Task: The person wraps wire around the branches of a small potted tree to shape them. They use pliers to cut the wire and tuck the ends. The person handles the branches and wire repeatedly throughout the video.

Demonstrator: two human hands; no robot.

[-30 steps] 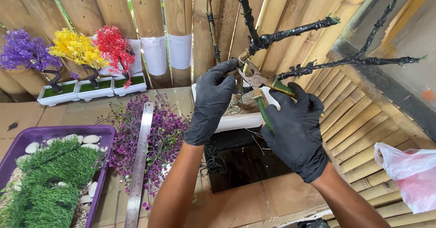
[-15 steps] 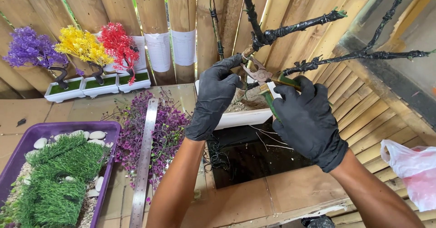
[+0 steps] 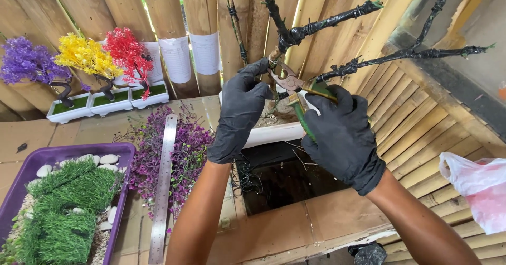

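A black artificial tree (image 3: 311,27) with bare branches rises from a white rectangular pot (image 3: 274,133) at the middle of the bench. My left hand (image 3: 241,107), in a black glove, grips the trunk just below the fork. My right hand (image 3: 342,136), also gloved in black, is shut on green-handled pliers (image 3: 296,93), whose jaws bite at a wire wrap on the trunk beside my left fingers.
A pile of purple artificial foliage (image 3: 179,149) and a long steel ruler (image 3: 162,186) lie left of the pot. A purple tray (image 3: 52,157) holds fake grass and white pebbles. Three small coloured trees (image 3: 84,64) stand by the bamboo wall. A pink plastic bag (image 3: 479,188) lies at the right.
The view has shifted slightly upward and closer. Both hands stay on the trunk; the pliers have moved a little up toward the fork.
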